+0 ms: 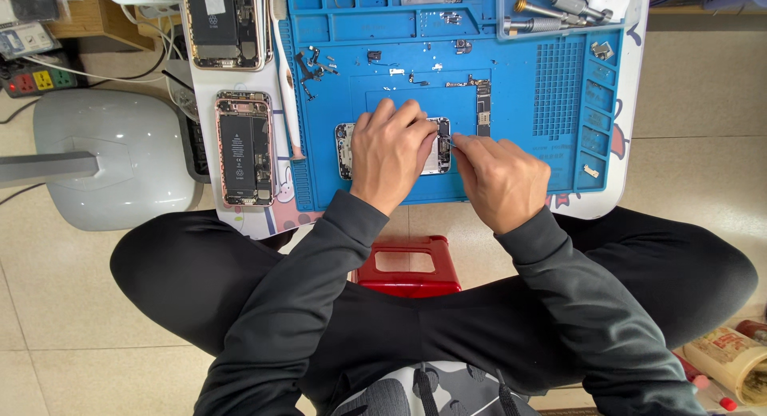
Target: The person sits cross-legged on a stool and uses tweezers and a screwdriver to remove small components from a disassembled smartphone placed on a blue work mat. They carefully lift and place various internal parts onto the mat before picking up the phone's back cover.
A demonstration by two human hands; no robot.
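An opened phone body (345, 148) lies flat on the blue work mat (511, 168), mostly hidden under my left hand (389, 152), which presses down on it with curled fingers. My right hand (495, 176) sits just to its right, pinching a thin metal tool (450, 144) whose tip touches the phone's right end. A loose circuit board (483, 108) and several tiny screws and parts lie on the mat just beyond the hands.
Two more opened phones (244, 148) (224, 24) lie left of the mat, with a white toothbrush (284, 72) along its edge. Screwdrivers (551, 8) rest in a tray at top right. A grey lamp base (112, 156) stands left; a red stool (407, 264) sits between my knees.
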